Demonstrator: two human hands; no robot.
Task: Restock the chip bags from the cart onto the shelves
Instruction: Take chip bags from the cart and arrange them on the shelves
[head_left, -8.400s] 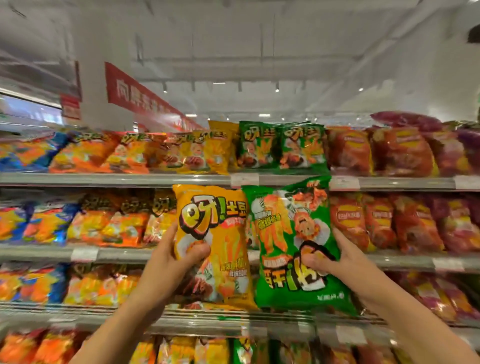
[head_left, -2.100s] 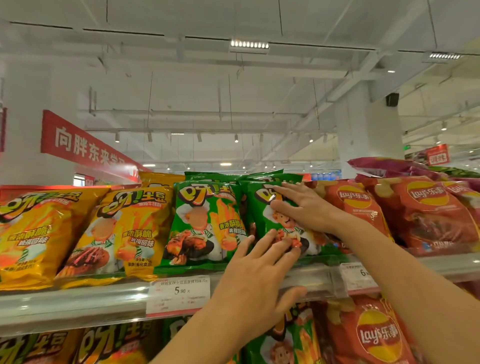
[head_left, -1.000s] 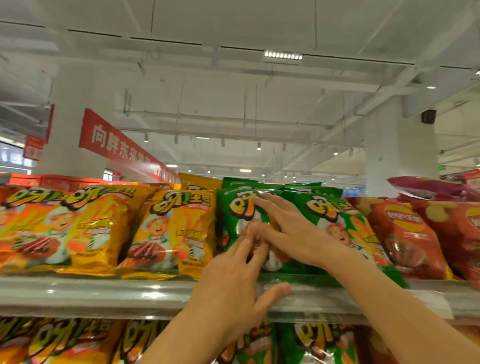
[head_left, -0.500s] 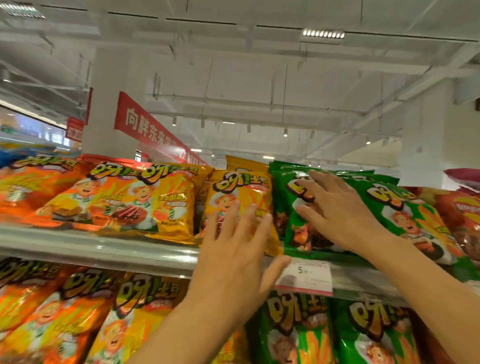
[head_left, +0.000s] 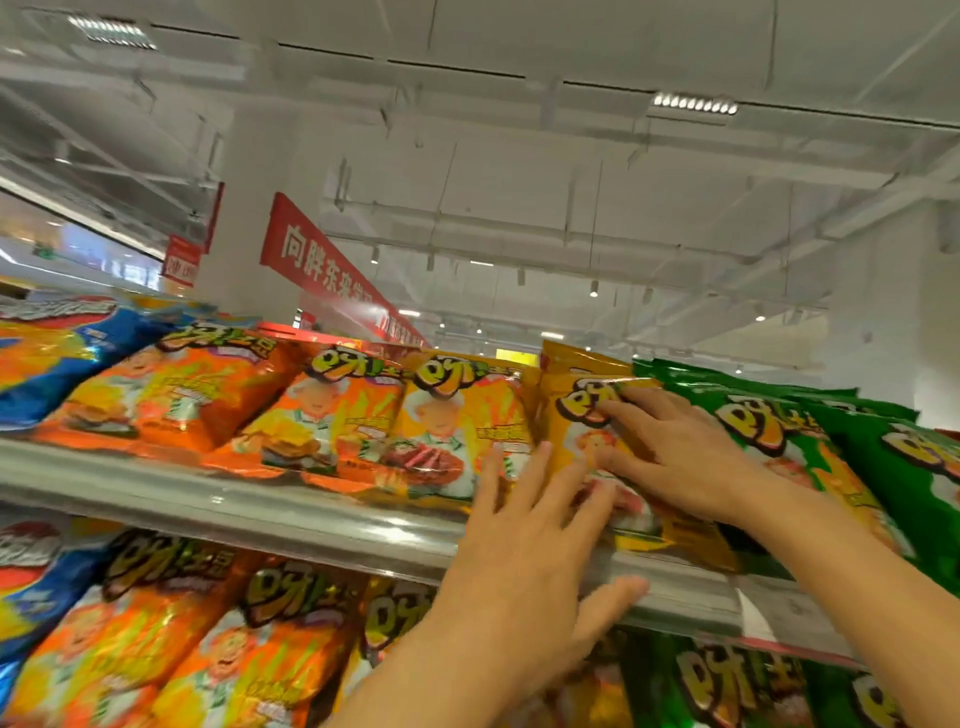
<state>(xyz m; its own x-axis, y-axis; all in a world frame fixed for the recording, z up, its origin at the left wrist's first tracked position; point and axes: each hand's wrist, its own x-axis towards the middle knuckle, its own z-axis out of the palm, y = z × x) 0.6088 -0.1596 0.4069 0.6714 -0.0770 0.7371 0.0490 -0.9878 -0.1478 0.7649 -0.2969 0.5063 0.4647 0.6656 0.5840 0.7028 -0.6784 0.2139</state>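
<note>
Hands both up at the top shelf (head_left: 291, 512), landmark for everything below. I see the right hand (head_left: 675, 457) lying flat with fingers spread on the yellow chip bag (head_left: 576, 415), which stands at the shelf's front edge, leaning back. Left hand (head_left: 524, 551) is just below it, fingers straight and splayed, tips touching the bag's lower part, thumb out along the shelf's front rail. Neither hand is curled round anything. Orange chip bags (head_left: 332, 421) sit on the shelf left of the yellow one, green chip bags (head_left: 779, 431) right of it. Blue bags (head_left: 57, 353) at the shelf's far left. More orange bags (head_left: 208, 639) on the tier under it. Frame is motion-blurred, so I can't read the print.
</note>
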